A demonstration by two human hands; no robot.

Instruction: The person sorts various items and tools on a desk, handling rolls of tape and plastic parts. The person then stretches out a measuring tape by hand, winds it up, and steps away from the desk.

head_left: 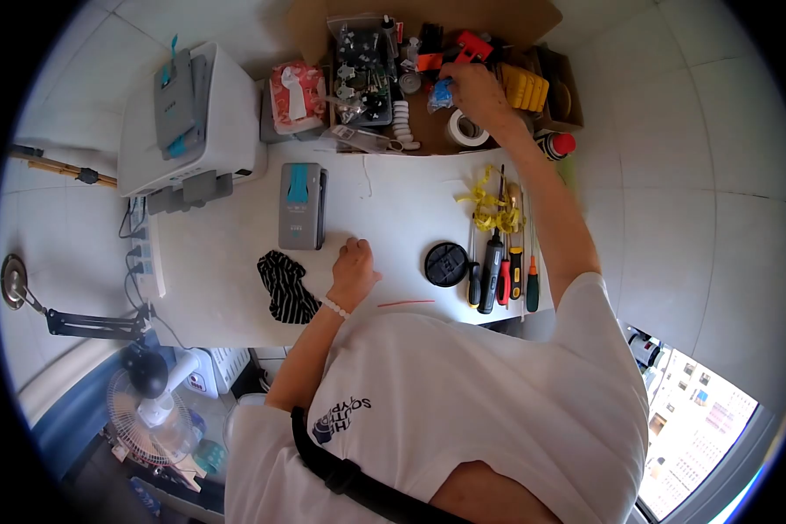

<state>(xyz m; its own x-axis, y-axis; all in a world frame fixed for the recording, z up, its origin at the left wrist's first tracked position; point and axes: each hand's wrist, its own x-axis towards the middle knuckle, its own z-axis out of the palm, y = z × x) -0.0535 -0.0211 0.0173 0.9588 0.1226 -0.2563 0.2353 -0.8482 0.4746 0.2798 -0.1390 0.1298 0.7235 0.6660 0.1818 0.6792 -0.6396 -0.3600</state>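
Observation:
My right hand reaches into the cardboard box at the back of the table, its fingers closed around a small blue packet. A roll of white tape lies just below that hand, with a red item above it and a yellow case to its right. My left hand rests on the white table with its fingers curled in and nothing visible in them. Near it are a grey device and a black-and-white striped cloth.
Screwdrivers and a yellow tape measure lie at the right, beside a round black lid. A thin red strip is near the front edge. A white printer and a tissue pack stand at the back left.

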